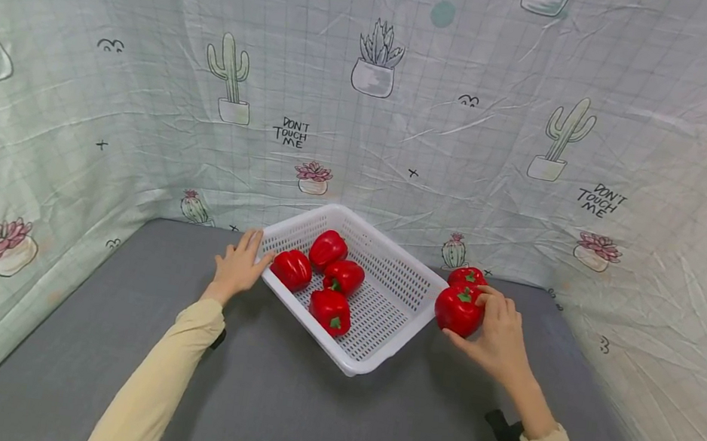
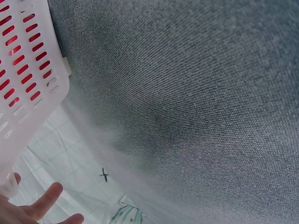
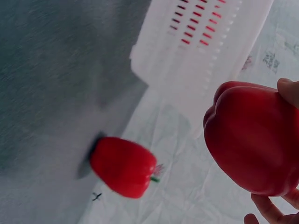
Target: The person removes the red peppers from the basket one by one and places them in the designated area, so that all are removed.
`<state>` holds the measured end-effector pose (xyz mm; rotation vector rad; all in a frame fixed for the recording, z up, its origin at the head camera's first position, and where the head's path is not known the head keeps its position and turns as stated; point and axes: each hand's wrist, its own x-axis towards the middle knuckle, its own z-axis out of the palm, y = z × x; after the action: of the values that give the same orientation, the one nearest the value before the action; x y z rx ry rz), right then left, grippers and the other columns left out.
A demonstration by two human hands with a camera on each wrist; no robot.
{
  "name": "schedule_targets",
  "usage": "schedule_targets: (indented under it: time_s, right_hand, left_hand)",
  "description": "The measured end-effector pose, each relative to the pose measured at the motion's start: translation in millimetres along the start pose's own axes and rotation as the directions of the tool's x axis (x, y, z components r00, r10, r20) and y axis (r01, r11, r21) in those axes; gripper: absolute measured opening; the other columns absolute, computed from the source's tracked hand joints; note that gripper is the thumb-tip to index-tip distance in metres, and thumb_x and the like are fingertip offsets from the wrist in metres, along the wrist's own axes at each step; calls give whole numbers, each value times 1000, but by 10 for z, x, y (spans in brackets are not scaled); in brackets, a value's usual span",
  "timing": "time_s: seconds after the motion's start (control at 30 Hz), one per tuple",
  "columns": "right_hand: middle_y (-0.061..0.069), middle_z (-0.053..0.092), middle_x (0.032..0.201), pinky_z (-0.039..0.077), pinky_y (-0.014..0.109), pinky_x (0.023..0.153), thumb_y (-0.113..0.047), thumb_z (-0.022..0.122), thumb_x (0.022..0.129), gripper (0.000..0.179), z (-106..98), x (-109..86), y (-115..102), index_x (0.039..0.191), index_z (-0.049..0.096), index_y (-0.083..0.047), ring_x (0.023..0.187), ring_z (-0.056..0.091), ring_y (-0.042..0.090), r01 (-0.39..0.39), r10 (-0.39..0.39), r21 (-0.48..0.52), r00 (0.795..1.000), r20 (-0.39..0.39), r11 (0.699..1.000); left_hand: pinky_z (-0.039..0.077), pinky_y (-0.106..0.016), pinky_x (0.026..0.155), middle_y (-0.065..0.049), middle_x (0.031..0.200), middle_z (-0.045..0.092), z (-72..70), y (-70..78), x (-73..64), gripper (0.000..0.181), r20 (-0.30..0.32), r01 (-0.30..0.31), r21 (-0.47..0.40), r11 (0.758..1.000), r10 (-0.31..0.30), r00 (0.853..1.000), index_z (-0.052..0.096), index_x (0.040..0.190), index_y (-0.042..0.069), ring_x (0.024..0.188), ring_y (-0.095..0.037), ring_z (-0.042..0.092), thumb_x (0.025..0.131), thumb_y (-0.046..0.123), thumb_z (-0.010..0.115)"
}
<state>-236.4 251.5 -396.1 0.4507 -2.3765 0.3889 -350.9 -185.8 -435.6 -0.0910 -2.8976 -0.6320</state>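
My right hand (image 1: 500, 341) holds a red bell pepper (image 1: 457, 314) between thumb and fingers, above the table just outside the basket's right corner. In the right wrist view this held pepper (image 3: 252, 140) fills the right side, with fingertips above and below it. Another red bell pepper (image 3: 124, 167) lies on the table behind it, partly covered in the head view. My left hand (image 1: 237, 268) grips the rim at the left corner of a white perforated plastic basket (image 1: 372, 322), thumb along the near edge. Inside the basket, several red bell peppers (image 1: 330, 311) are grouped toward the left.
A grey cloth-covered table (image 1: 295, 425) lies under everything. Behind it and at both sides hangs a pale curtain (image 1: 425, 109) printed with potted cacti and succulents. A dark band (image 1: 504, 428) shows by the right wrist.
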Motion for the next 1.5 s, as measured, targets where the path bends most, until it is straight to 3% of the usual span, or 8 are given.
schedule_targets:
  time_s: [0.33, 0.7, 1.03, 1.23, 1.5]
  right_hand:
    - [20, 49, 118, 38, 48, 73, -28, 83, 53, 66, 17, -95, 180, 99, 44, -1, 95, 44, 33, -59, 60, -26, 998, 7, 998]
    - [22, 47, 112, 36, 52, 72, -30, 81, 56, 77, 75, -196, 391, 117, 41, -5, 96, 42, 38, -112, 113, -69, 993, 19, 991]
    - [26, 38, 112, 34, 53, 73, -31, 77, 64, 80, 141, -274, 593, 131, 35, -20, 102, 37, 42, -242, 249, -75, 963, 100, 967]
    - [27, 38, 109, 34, 52, 68, -33, 76, 65, 76, 176, -290, 707, 130, 38, -19, 98, 37, 43, -266, 276, -108, 957, 91, 958]
    - [28, 36, 109, 32, 54, 69, -34, 73, 69, 69, 202, -297, 866, 127, 41, -18, 101, 35, 43, -324, 340, -137, 934, 114, 936]
  left_hand:
    - [17, -72, 90, -16, 147, 17, -2, 3, -3, 66, -3, 5, -14, 1000, -5, 1000, 18, 143, 8, 119, -51, 30, 91, 47, 34]
    - [16, -73, 90, -15, 146, 18, 6, -4, -6, 66, -8, 5, -17, 1000, -5, 1000, 19, 142, 9, 119, -51, 30, 91, 47, 34]
    - [15, -73, 90, -16, 147, 17, 5, -1, -4, 66, -7, 2, -25, 1000, -2, 1000, 18, 143, 8, 119, -51, 30, 91, 46, 34]
    - [15, -73, 90, -15, 147, 17, -8, -12, -11, 66, -4, 1, -30, 1000, -1, 1000, 17, 143, 9, 120, -51, 29, 91, 46, 35]
    - [16, -73, 90, -15, 148, 16, -9, -5, -5, 67, 6, 5, -15, 1000, -5, 1000, 16, 143, 10, 121, -51, 30, 91, 48, 33]
